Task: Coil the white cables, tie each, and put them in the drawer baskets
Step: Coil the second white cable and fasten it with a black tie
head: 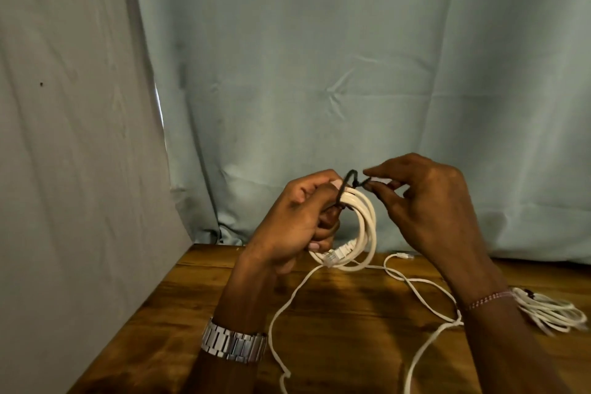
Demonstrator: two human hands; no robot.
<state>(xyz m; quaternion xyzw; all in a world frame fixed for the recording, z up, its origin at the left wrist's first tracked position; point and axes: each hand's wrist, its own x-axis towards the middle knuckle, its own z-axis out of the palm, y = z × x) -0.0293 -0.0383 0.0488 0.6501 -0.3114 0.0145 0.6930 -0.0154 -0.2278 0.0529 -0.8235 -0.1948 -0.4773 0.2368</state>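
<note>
My left hand (299, 217) grips a white coiled cable (363, 227) upright above the wooden table (198, 313); its clear plug hangs at the coil's bottom. A dark tie (348, 181) is looped over the top of the coil. My right hand (425, 201) pinches one end of the tie between thumb and forefinger; the left thumb presses the other end against the coil. A loose white cable (412, 285) trails across the table below both hands, its plug near the curtain. A second bundled white cable (550, 313) lies at the right, beyond my right wrist.
A pale blue-grey curtain (319, 73) hangs behind the table and a grey sheet (80, 137) covers the left side. The table's left edge runs diagonally toward the lower left. No drawer or basket is in view.
</note>
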